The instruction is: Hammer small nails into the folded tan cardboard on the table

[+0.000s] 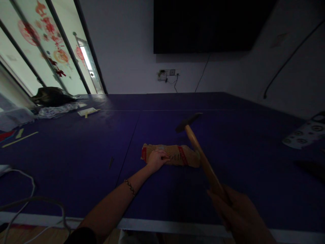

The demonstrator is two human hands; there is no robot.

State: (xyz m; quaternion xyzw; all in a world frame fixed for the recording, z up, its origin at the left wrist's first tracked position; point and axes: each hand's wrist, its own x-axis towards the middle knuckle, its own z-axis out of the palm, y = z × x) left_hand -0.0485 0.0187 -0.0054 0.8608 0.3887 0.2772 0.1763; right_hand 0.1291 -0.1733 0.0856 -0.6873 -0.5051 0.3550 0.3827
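My right hand (236, 210) is closed round the lower wooden handle of a hammer (203, 156). The hammer's dark head is raised to the right of and beyond a tan, lengthwise block (186, 152) with red bands, perhaps wrapped, lying on the blue table (101, 189). On the block's left half rests my left hand (156, 160), its thumb and fingers pinched together. Whatever is between those fingertips is too small to make out. Several thin dark marks, possibly nails, show on the block just right of the fingertips.
Small dark slender pieces (111, 162) lie left of the block. Cables (31, 183) cross the near left edge. A clear plastic box (15, 118), a dark bag (52, 96) and yellow strips (20, 139) are at the left. A patterned object (304, 134) sits far right.
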